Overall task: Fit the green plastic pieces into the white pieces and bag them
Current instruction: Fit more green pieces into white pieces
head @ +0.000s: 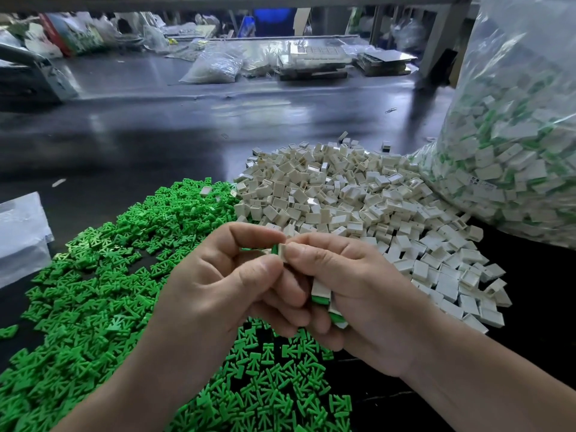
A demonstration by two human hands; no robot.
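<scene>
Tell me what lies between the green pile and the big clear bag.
The heap of loose white pieces fills that stretch, seen in the head view.

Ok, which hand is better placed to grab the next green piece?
Left. The left hand sits over the green pile, while the right hand already holds finished pieces and lies toward the white pile.

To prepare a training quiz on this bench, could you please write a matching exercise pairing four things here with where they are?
Things:
1 green pieces pile
2 white pieces pile
3 large clear bag
4 assembled pieces

Places:
A tucked in the right hand
B far right
C left and near
D centre, against the bag

Pairs: 1-C, 2-D, 3-B, 4-A.
</scene>
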